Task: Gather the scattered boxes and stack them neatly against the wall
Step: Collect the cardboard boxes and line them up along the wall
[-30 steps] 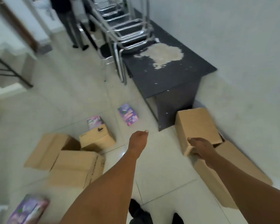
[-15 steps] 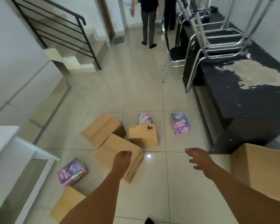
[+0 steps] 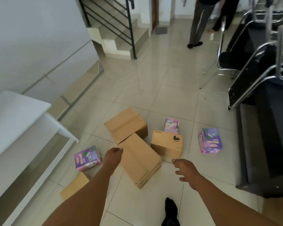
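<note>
Several boxes lie scattered on the tiled floor. A long cardboard box (image 3: pixel 140 160) lies nearest me, with a second cardboard box (image 3: pixel 125 123) behind it and a smaller labelled one (image 3: pixel 167 145) to its right. A flat cardboard box (image 3: pixel 74 185) lies at lower left. Purple boxes sit at left (image 3: pixel 87 158), behind the small carton (image 3: pixel 171 126) and at right (image 3: pixel 209 141). My left hand (image 3: pixel 112 156) hovers over the long box's left end with fingers curled, holding nothing. My right hand (image 3: pixel 185 171) is open, fingers spread, to the right of that box.
A white table (image 3: pixel 15 115) stands at left. A dark table (image 3: pixel 271 128) with stacked metal chairs (image 3: pixel 258 51) lines the right side. Stairs with a black railing (image 3: pixel 111 18) are behind. Two persons (image 3: pixel 201 22) stand at the back. My dark shoe (image 3: pixel 171 211) is below.
My view has swung left, away from the stacked boxes by the wall to the scattered boxes. My right hand has let go of the wall-side box; both hands now reach toward the long carton.
</note>
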